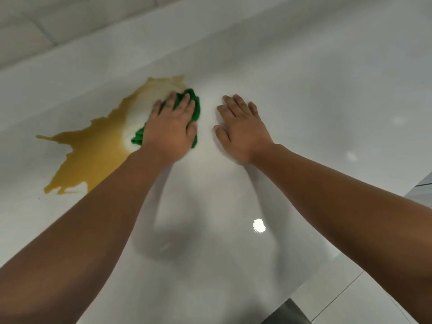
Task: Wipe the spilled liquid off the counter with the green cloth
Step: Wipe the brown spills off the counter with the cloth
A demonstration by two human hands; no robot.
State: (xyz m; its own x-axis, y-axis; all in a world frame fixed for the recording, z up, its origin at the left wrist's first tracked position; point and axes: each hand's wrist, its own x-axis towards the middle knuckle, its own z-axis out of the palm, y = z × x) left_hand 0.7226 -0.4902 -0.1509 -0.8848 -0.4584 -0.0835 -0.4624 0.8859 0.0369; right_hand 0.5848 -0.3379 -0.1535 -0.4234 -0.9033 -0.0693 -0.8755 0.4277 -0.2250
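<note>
The green cloth point(193, 104) is mostly hidden under the left hand point(170, 130), pressed flat beside the yellow spill point(93, 155); the right hand point(243, 130) is laid spread on the surface point(327, 113).

Head view — one wide-angle camera, worn above the glossy white counter point(304, 90), facing forward and steeply down; close range — pale tiled wall point(28, 26) at the top-left edge.
</note>
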